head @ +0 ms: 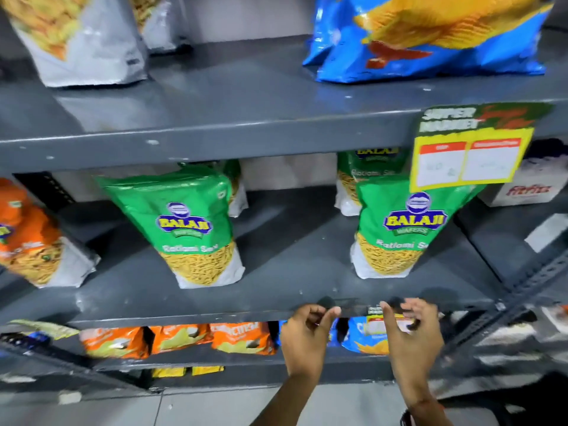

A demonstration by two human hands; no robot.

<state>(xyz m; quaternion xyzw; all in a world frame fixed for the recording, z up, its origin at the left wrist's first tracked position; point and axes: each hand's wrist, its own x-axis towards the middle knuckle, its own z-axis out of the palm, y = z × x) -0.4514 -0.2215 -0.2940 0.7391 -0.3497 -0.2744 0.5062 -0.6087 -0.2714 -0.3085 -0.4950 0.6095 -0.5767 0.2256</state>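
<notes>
At the front edge of the middle shelf (307,272), a small price label (376,316) is being fitted; work judged part done.
Label is sitting against the front lip towards its right end, not yet seen lying flat and free of fingers. Right hand (412,336) is pinching it between thumb and curled fingers. Left hand (304,336) is curling at the lip just beside it; whether it is gripping anything cannot be told. Seating and letting go are remaining. Two green packets (196,229) are standing well back from the edge, leaving open room along the lip. Orange packets (242,338) are crowding the shelf below, and the slotted upright (522,290) is closing off the right side.
</notes>
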